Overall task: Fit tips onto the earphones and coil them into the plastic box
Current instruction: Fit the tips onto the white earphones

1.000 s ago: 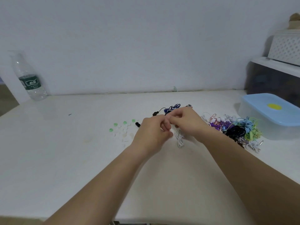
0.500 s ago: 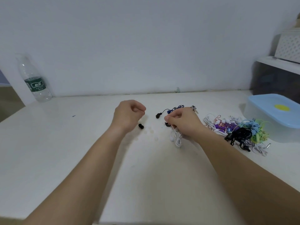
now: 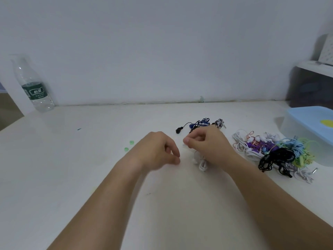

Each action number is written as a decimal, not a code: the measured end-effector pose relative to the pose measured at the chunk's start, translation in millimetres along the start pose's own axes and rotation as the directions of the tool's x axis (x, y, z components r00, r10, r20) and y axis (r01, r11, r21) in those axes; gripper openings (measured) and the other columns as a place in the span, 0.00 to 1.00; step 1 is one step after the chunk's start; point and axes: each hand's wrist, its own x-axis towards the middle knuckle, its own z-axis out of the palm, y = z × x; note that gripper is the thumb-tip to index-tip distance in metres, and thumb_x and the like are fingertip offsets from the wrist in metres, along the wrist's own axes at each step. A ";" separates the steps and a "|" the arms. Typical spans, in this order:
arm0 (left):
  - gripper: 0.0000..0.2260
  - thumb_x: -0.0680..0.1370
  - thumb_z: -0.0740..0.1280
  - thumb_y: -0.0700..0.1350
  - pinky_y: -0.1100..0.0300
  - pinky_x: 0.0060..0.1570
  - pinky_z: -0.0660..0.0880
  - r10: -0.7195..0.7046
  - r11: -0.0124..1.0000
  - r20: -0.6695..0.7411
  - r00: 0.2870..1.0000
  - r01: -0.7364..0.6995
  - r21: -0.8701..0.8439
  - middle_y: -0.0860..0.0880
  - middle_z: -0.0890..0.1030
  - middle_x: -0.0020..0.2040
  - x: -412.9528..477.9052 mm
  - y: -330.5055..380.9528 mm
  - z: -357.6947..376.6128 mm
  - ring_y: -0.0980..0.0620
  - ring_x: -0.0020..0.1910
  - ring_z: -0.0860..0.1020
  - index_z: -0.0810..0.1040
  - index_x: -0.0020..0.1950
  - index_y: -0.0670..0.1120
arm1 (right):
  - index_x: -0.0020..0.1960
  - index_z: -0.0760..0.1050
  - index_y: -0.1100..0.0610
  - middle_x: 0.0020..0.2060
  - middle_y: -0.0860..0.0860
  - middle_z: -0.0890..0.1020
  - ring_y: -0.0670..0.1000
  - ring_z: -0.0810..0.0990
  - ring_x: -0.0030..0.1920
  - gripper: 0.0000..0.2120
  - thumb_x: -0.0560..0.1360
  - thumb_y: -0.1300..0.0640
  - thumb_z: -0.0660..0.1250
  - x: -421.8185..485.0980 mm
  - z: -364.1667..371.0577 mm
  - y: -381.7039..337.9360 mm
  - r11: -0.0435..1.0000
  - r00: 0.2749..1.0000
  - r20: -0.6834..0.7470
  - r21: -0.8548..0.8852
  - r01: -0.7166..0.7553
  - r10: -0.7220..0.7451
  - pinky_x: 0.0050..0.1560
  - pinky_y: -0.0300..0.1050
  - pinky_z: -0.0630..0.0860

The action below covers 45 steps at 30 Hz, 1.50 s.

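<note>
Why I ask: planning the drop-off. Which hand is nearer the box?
Right. The right hand, gripping a white earphone, is left of the box, across the earphone pile; the left hand is farther left.

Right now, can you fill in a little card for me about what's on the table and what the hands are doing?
Left hand: fingertips pinched together, too blurry to see a tip
Right hand: holds the white earphones, cable hanging below
Green tips: loose, left of the hands
Plastic box: far right, blue lid on
Earphone pile: tangled, next to the box
Water bottle: upright, back left
</note>
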 end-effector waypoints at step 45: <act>0.07 0.73 0.73 0.32 0.62 0.48 0.81 -0.186 0.398 -0.138 0.973 -0.054 -0.916 0.41 0.86 0.45 -4.1 14.6 17.8 0.48 0.45 0.86 0.83 0.47 0.42 | 0.51 0.83 0.63 0.36 0.49 0.84 0.42 0.80 0.36 0.06 0.75 0.65 0.73 -9.6 -9.0 2.7 0.883 0.995 0.035 0.464 0.067 -0.094 0.39 0.31 0.73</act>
